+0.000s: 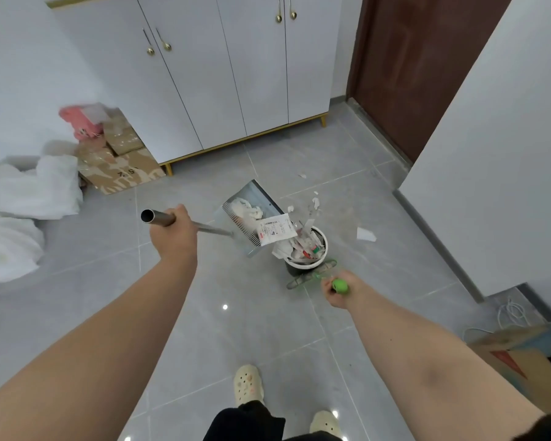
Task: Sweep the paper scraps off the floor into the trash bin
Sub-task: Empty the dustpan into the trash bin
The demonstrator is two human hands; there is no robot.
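Both fists shut: left hand (172,232) w/ steel dustpan (247,214) tube, right hand (342,289) w/ green broom (312,275).

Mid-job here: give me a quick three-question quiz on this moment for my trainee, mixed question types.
1. True or false: the dustpan is lying flat on the floor.
2. Which of the hands grips the green broom handle? A) left hand B) right hand C) neither
3. Fill in: besides small bits near the cabinet, one larger white scrap lies on the floor to the ____ of the trash bin.

Key
1. False: it is tilted over the bin, with paper sliding out.
2. B; the left hand holds the dustpan's metal handle.
3. Right.
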